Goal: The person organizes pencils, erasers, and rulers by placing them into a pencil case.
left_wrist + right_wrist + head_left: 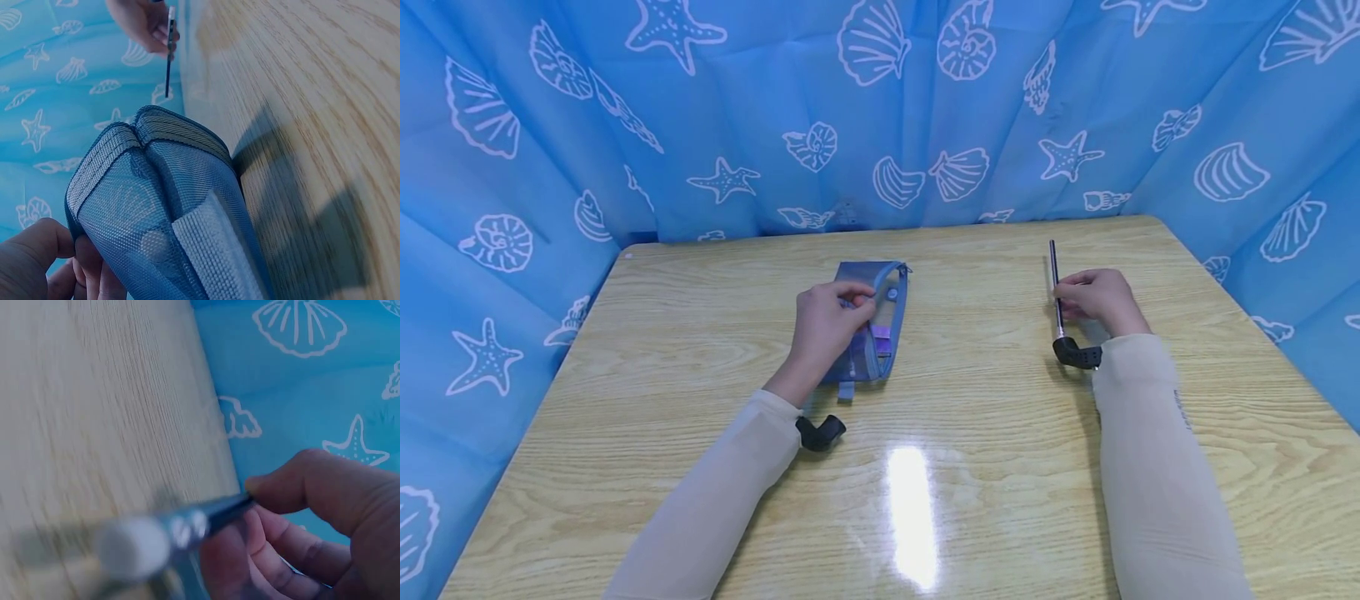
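A blue mesh pencil case (857, 350) lies on the table with its zip opening parted. My left hand (831, 321) pinches the edge of that opening between thumb and fingers. Inside, a purple item (882, 333) shows through the gap. In the left wrist view the case's end (144, 181), with its pale fabric tab (215, 250), fills the middle. To the right, my right hand (1097, 298) pinches a dark pencil (1055, 262) near its middle. Its white eraser end (134, 549) looms blurred in the right wrist view, pointing toward that camera.
The wooden table (700, 333) reaches back to a blue curtain (760, 100) printed with white shells and starfish. Black wrist camera mounts (822, 433) sit by both sleeves. A bright light reflection (912, 517) lies on the table's near part.
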Motion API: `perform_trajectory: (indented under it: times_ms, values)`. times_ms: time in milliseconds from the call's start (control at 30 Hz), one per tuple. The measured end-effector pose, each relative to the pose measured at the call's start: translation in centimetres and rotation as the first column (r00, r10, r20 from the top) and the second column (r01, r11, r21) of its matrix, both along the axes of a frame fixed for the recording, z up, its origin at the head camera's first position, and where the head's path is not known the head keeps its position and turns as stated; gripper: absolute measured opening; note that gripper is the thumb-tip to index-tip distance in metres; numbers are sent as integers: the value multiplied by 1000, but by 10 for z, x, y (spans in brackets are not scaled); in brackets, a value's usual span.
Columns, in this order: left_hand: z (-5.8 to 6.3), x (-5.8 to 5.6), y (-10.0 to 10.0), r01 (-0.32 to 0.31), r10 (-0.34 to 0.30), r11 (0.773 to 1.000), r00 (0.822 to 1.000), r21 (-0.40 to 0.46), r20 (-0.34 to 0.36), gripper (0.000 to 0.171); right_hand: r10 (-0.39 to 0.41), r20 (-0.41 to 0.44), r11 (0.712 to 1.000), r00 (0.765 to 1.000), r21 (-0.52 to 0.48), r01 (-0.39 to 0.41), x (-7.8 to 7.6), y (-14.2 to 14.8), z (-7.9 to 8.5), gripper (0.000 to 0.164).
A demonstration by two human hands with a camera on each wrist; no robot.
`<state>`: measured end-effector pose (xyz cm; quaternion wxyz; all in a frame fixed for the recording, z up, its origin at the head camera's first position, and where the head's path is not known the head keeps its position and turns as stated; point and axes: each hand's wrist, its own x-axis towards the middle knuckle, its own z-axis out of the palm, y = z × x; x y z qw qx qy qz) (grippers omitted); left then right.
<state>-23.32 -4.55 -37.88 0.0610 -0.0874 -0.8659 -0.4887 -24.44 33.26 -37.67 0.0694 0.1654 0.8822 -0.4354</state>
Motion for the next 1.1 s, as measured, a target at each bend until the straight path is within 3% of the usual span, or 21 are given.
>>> perform_trajectory:
  times_ms: [133,367,700,1100]
  values:
    - [0,0,0,0,0,1000,1000,0,1,20,13,38,992,999,-126,-8,-3,-4,-2,57]
    - [0,0,-1,3,-3,1000,1000,9,-3,20,66,87,939,994,-341,-33,-7,-11,-7,65]
    - [-1,-1,-1,3,-3,1000,1000,8,-9,19,126,116,902,985,-427,-65,-11,-21,-10,64]
    - [0,-1,-1,2,-2,1000,1000,8,-2,20,211,112,896,971,-418,-147,-15,-47,-14,61]
